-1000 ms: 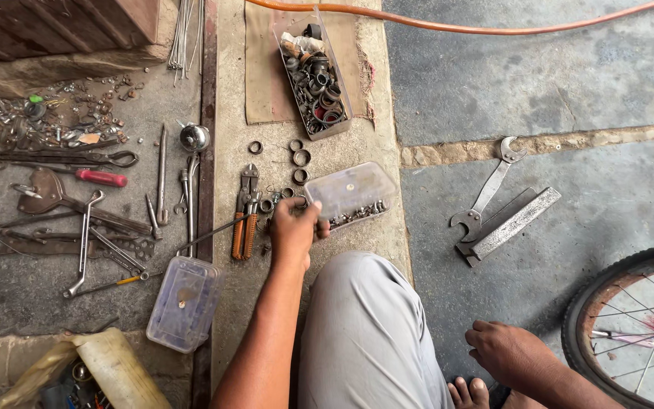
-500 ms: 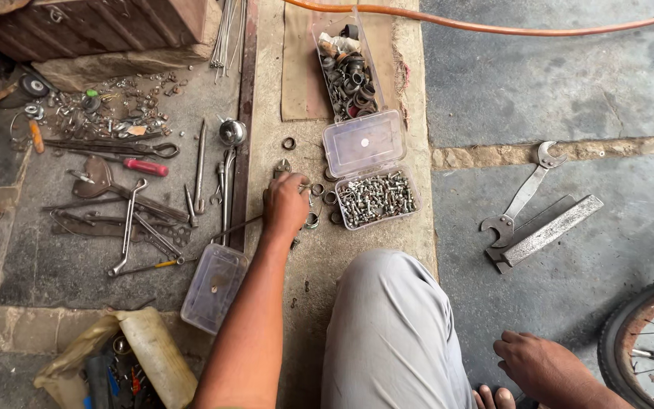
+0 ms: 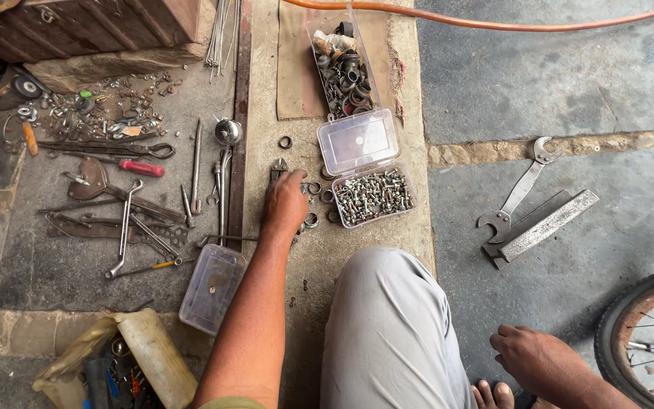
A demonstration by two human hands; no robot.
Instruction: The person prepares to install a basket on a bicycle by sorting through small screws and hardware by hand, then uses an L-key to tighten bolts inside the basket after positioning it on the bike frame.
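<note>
Fingers of my left hand [image 3: 288, 203] curl down over the pliers [image 3: 277, 168] and loose rings [image 3: 313, 188] at frame centre — beside the open bolt box [image 3: 375, 197] — while my right hand [image 3: 539, 362] rests slack, lower right.

pliers [image 3: 277, 168] mostly under left hand [image 3: 287, 203], wheel [image 3: 649, 333] cut off

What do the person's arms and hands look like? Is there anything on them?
Both are bare. The left hand and its long forearm have no glove, watch or ring that shows, and no sleeve down to the elbow. The right hand is bare too, with no glove or sleeve in view.
</note>
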